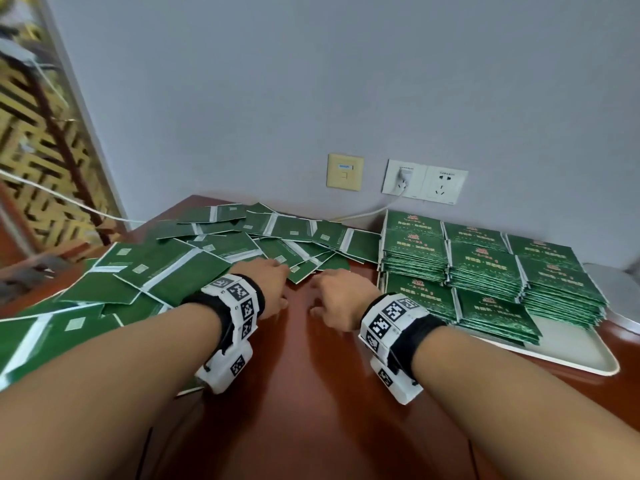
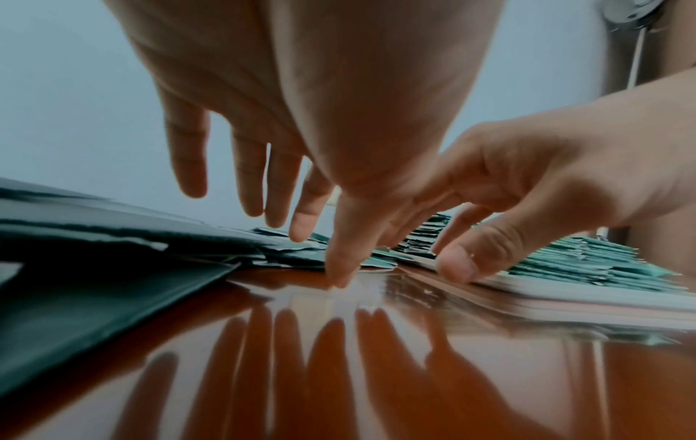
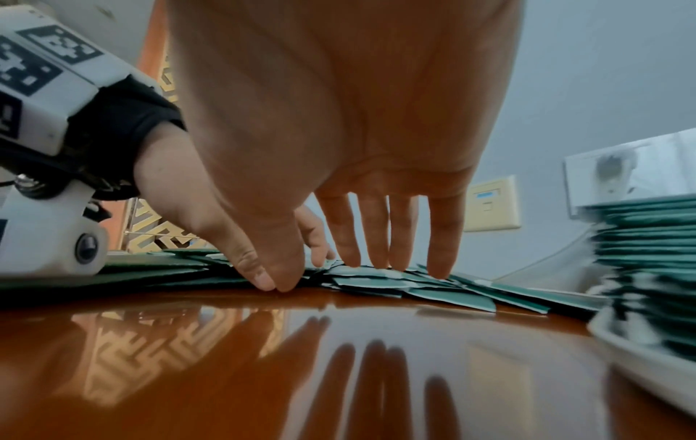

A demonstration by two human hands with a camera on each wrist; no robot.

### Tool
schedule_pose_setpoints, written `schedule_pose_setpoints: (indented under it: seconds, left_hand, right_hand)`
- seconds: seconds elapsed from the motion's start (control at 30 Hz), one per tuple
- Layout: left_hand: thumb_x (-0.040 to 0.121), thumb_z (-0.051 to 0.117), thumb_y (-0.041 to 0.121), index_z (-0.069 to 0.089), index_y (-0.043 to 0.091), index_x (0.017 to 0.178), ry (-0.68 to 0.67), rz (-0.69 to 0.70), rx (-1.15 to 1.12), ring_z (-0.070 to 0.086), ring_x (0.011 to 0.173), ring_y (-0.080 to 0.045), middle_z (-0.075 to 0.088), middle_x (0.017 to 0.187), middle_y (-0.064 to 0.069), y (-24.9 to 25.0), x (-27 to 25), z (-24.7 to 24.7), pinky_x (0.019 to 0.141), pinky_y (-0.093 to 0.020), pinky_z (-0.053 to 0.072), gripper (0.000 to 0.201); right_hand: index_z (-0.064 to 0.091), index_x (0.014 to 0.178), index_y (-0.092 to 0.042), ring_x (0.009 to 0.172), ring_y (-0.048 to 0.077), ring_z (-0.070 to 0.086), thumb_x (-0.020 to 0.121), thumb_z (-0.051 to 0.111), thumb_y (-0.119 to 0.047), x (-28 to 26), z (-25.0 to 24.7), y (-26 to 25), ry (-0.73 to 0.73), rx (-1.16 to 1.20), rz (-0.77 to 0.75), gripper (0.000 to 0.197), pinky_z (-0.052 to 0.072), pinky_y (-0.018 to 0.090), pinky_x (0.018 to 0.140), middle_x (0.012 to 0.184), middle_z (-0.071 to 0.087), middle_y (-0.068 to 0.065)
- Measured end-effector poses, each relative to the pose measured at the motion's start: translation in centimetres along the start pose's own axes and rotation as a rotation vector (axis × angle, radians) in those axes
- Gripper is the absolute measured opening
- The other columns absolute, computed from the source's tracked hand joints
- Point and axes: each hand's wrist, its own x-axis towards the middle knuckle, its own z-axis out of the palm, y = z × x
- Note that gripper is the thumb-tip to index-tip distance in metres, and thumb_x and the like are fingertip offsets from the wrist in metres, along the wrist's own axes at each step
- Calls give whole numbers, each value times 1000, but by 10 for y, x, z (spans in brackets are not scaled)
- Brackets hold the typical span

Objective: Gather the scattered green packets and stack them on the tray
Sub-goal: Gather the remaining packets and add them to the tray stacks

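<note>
Both my hands hang low over the glossy brown desk (image 1: 311, 393), fingers loosely spread and holding nothing: my left hand (image 1: 268, 287) reaches the near edge of the scattered green packets (image 1: 214, 251), my right hand (image 1: 341, 299) just beside it with fingertips on that edge. Right of them, the white tray (image 1: 585, 358) carries several neat stacks of packets (image 1: 485, 268), gold print upward. Loose ones overlap, showing plain green backs with white strips.
</note>
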Motion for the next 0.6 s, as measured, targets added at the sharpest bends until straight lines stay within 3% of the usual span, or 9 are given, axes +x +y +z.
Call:
schedule_pose_setpoints:
  seconds: [0.1, 0.23, 0.3, 0.37, 0.47, 0.6]
  left_hand:
    - [85, 68, 32, 44, 17, 120, 7, -2, 20, 50, 126, -25, 53, 130, -4, -8, 11, 0, 98, -40, 42, 45]
    - [83, 68, 17, 38, 13, 126, -28, 18, 29, 35, 142, -23, 48, 141, -6, -16, 28, -3, 111, -43, 31, 53]
    - [83, 64, 14, 34, 10, 133, -62, 28, 60, 35, 143, -25, 45, 147, -11, -15, 33, -4, 117, -45, 25, 59]
    - [82, 65, 12, 32, 10, 139, -80, 45, 105, 38, 141, -25, 45, 147, -11, -13, 35, -2, 120, -45, 19, 66]
    - [79, 66, 12, 36, 19, 140, -26, 119, 158, 38, 142, -16, 55, 140, -2, -8, 35, 1, 120, -45, 12, 69]
    - [82, 63, 17, 54, 27, 127, -7, 167, 157, 52, 125, -18, 65, 120, 5, 4, 19, -6, 115, -41, 21, 47]
  right_hand:
    - [53, 120, -10, 120, 29, 52, 88, 63, -35, 25, 5, -11, 13, 18, -26, 42, 48, 37, 92, 124, 55, 8]
    - [43, 129, -4, 134, 31, 38, 88, 64, -42, 51, 17, -16, -38, 29, -15, 60, 40, 41, 107, 142, 43, 16]
    - [40, 131, -4, 134, 30, 38, 91, 60, -46, 54, 19, -16, -76, 33, 7, 61, 40, 43, 106, 143, 42, 16]
    - [42, 125, -7, 125, 30, 47, 92, 58, -50, 51, 19, -15, -89, -8, 0, 57, 43, 44, 101, 134, 48, 13]
    - [42, 121, -8, 113, 31, 54, 91, 57, -54, 40, 17, -12, -89, -92, -22, 57, 45, 45, 95, 123, 55, 10]
    - [37, 133, -8, 90, 33, 63, 88, 62, -53, 25, 12, -8, -74, -110, -33, 69, 56, 41, 78, 99, 66, 11]
